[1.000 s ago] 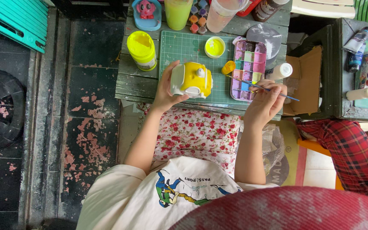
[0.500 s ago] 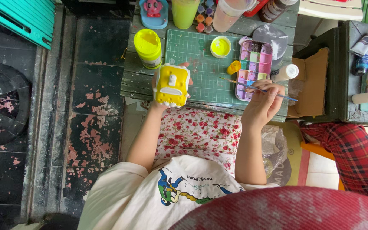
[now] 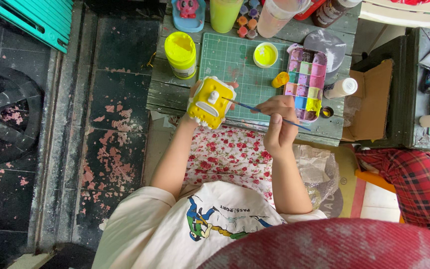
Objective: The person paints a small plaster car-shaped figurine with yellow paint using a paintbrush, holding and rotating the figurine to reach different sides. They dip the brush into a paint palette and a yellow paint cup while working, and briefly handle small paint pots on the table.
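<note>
One yellow-and-white figure (image 3: 209,102) sits in the left hand (image 3: 196,99), fingers wrapped behind it, at the near edge of the green mat (image 3: 235,67). One thin brush (image 3: 267,114) is pinched in the right hand (image 3: 278,124), its tip touching the figure. On the table: one yellow jar (image 3: 180,54), one lid (image 3: 266,54) of yellow paint, one palette (image 3: 306,84). Half a second ago the brush was by the palette and the figure lay further left; now they meet.

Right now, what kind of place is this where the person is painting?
Probably a craft or hobby painting corner. A worn wooden table holds a green cutting mat, a paint palette and a yellow paint jar. The left hand holds a yellow figurine; the right hand holds a brush.
</note>
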Demonstrator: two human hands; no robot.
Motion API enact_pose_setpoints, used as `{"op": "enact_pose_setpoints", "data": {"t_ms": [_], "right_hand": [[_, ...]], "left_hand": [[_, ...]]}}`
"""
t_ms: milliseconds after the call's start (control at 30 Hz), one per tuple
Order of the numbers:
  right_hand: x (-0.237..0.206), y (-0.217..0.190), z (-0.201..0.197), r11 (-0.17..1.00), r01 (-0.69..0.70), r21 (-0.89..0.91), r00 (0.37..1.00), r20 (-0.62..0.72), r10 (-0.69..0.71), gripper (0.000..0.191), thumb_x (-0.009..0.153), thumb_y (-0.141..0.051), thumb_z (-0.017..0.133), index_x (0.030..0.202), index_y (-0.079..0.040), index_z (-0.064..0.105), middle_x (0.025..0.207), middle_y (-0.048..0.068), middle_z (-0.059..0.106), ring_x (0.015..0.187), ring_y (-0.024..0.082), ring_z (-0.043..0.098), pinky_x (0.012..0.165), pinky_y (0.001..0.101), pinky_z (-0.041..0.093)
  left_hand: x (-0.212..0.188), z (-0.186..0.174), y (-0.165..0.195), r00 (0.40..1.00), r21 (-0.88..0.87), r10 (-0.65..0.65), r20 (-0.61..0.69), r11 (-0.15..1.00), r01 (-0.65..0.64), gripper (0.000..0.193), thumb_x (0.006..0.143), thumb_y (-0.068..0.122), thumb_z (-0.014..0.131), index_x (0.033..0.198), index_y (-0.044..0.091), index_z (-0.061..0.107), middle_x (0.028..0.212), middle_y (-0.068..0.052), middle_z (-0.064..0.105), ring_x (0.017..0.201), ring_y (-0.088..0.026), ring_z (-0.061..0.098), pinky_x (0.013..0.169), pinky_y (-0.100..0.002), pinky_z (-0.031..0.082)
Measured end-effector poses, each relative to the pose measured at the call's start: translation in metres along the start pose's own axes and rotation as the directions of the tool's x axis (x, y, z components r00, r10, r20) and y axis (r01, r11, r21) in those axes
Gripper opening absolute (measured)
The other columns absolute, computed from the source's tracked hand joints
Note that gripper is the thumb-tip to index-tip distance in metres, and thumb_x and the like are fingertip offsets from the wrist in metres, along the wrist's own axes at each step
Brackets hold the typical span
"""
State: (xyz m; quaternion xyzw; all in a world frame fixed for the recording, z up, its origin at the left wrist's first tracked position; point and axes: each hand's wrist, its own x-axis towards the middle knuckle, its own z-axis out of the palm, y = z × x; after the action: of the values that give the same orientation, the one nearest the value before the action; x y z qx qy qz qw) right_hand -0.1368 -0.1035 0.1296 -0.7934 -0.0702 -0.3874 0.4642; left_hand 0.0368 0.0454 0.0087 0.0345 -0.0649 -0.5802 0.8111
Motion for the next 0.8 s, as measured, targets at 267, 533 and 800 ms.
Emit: {"op": "enact_pose_setpoints", "data": {"t_ms": [267, 533, 800], "right_hand": [[0.0, -0.002, -0.001, 0.999, 0.008, -0.031, 0.998, 0.07, -0.006, 0.022, 0.115, -0.016, 0.04, 0.107, 0.001, 0.052, 0.099, 0.019, 0.068, 0.101, 0.024, 0.06, 0.086, 0.0356, 0.055], [-0.002, 0.0, -0.003, 1.0, 0.002, -0.031, 0.998, 0.061, 0.0, 0.024, 0.115, -0.016, 0.039, 0.107, 0.002, 0.052, 0.099, 0.023, 0.065, 0.1, 0.027, 0.061, 0.086, 0.0392, 0.055], [-0.001, 0.001, -0.003, 0.998, -0.032, 0.05, 0.999, 0.023, 0.031, 0.024, 0.116, -0.017, 0.037, 0.105, 0.001, 0.05, 0.096, 0.021, 0.064, 0.099, 0.025, 0.058, 0.082, 0.0364, 0.059]], "left_hand": [[-0.001, -0.002, -0.004, 1.0, 0.065, 0.029, -0.008, 0.997, -0.028, 0.089, 0.098, 0.059, 0.056, 0.149, -0.012, 0.042, 0.146, -0.028, 0.055, 0.107, -0.045, 0.067, 0.086, -0.052, 0.063], [-0.001, -0.005, -0.002, 0.993, 0.021, -0.076, 0.089, 0.997, 0.075, 0.1, 0.091, 0.064, 0.062, 0.153, -0.009, 0.037, 0.136, -0.025, 0.06, 0.105, -0.042, 0.067, 0.083, -0.05, 0.063], [-0.002, -0.01, -0.003, 0.987, 0.002, -0.083, 0.14, 0.997, 0.083, 0.101, 0.095, 0.063, 0.063, 0.155, -0.014, 0.037, 0.121, -0.028, 0.063, 0.107, -0.04, 0.067, 0.08, -0.047, 0.064]]}}
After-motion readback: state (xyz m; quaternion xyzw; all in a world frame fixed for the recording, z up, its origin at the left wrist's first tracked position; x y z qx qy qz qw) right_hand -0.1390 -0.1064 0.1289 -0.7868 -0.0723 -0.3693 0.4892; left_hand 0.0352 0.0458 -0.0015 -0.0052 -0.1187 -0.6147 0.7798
